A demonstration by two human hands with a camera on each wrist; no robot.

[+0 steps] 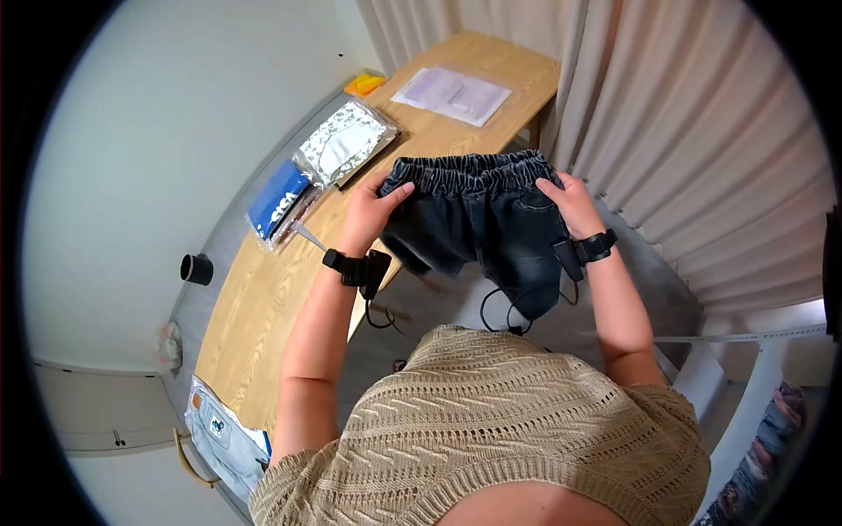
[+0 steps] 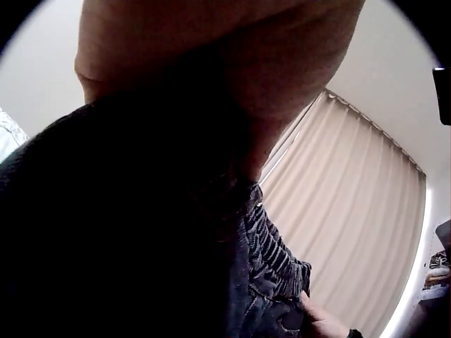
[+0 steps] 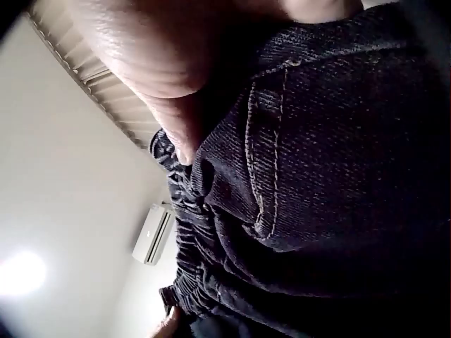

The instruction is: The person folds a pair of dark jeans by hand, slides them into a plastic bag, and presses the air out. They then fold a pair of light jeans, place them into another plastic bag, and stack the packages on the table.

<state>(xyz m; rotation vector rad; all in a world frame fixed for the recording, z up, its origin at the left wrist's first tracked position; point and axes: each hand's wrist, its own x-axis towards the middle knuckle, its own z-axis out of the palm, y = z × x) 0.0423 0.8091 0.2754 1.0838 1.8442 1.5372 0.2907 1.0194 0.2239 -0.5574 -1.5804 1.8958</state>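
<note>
A pair of dark denim shorts [image 1: 478, 219] with a gathered elastic waistband hangs in front of me, legs downward. My left hand [image 1: 375, 210] grips one end of the waistband, thumb on the near side. At the opposite end my right hand [image 1: 575, 207] holds the waistband beside a stitched pocket. Between both hands the band is spread wide. In the right wrist view the denim shorts [image 3: 338, 155] fill much of the picture, showing the pocket seam. The left wrist view is mostly dark, with the ribbed waistband [image 2: 271, 246] visible. My fingers behind the cloth are hidden.
A wooden table [image 1: 263, 324] runs along the left. On it lie a blue package [image 1: 281, 202], a patterned package [image 1: 346, 140], a pale plastic bag [image 1: 453, 94] and light-blue denim [image 1: 215, 434]. Beige curtains [image 1: 684, 158] hang at the right, above a white rack [image 1: 745, 412].
</note>
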